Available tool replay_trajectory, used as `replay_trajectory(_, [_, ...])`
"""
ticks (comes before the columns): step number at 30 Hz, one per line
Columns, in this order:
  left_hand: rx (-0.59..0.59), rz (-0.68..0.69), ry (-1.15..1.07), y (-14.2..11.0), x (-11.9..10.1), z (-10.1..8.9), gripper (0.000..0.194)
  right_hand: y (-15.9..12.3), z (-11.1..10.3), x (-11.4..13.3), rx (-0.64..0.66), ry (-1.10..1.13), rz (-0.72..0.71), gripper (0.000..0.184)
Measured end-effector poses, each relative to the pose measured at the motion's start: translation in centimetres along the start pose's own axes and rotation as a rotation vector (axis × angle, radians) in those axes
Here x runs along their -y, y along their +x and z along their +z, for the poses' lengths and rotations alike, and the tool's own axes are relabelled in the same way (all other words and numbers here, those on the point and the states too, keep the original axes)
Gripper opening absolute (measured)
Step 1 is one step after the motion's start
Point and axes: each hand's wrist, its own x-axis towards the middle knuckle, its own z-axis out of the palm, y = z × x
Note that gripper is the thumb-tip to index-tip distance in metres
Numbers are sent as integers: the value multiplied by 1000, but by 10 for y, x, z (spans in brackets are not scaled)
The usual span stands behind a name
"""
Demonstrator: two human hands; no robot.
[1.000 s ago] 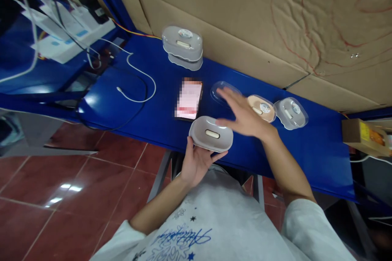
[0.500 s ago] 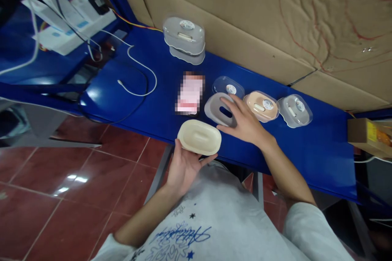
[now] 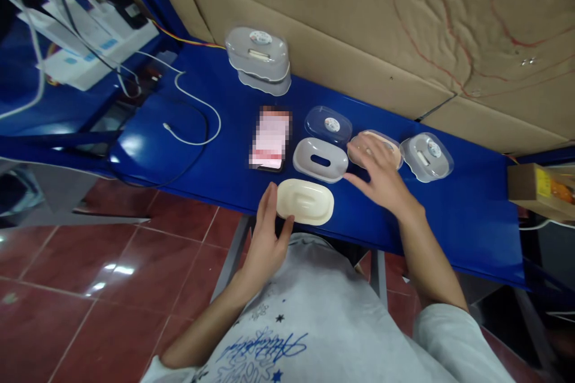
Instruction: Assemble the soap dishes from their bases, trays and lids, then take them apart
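Note:
A cream oval soap dish (image 3: 305, 202) lies near the front edge of the blue table. My left hand (image 3: 269, 233) is at its left end, fingers and thumb apart and touching the rim. Behind it sits a grey oval tray (image 3: 321, 160) with a slot in its middle. My right hand (image 3: 381, 176) is open just right of this tray, its fingers over a peach soap box (image 3: 390, 146) with a clear lid, which they partly cover. A loose clear lid (image 3: 327, 124) with a round sticker lies behind the grey tray.
A lidded grey box (image 3: 429, 157) is at the right, and stacked grey boxes (image 3: 258, 60) stand by the cardboard wall. A phone (image 3: 271, 137), white cable (image 3: 197, 142) and power strip (image 3: 94, 60) lie leftward. A cardboard box (image 3: 521, 191) is at the far right.
My left hand has set the cream dish down, slightly rightward, and shifted from beneath it to its left end. My right hand has let go of the grey tray, which now lies flat, and moved right.

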Motion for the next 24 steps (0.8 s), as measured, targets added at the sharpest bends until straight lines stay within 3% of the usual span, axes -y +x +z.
replay_trajectory(4, [38, 141, 188, 1, 0, 8, 64, 9, -12, -51, 67, -96, 146, 106])
replay_trajectory(8, [45, 236, 205, -9, -1, 19, 54, 19, -21, -76, 161, -28, 210, 111])
replay_trajectory(11, [61, 278, 37, -16, -10, 30, 52, 5, -34, -62, 75, 103, 232, 112])
replay_trajectory(13, [113, 251, -198, -15, -20, 42, 63, -14, -44, -39, 40, 224, 203, 113])
replay_trajectory(16, [340, 77, -669, -3, -34, 66, 101, -42, -52, 6, 141, 387, 39, 118])
replay_trajectory(19, [364, -55, -797, 10, -39, 85, 106, -53, -51, 33, 235, 473, -93, 123])
replay_trajectory(21, [307, -90, -801, 15, -37, 90, 100, -48, -47, 28, 200, 471, -78, 116])
replay_trajectory(24, [242, -135, -804, 15, -33, 87, 95, -26, -37, -10, 30, 293, 76, 109])
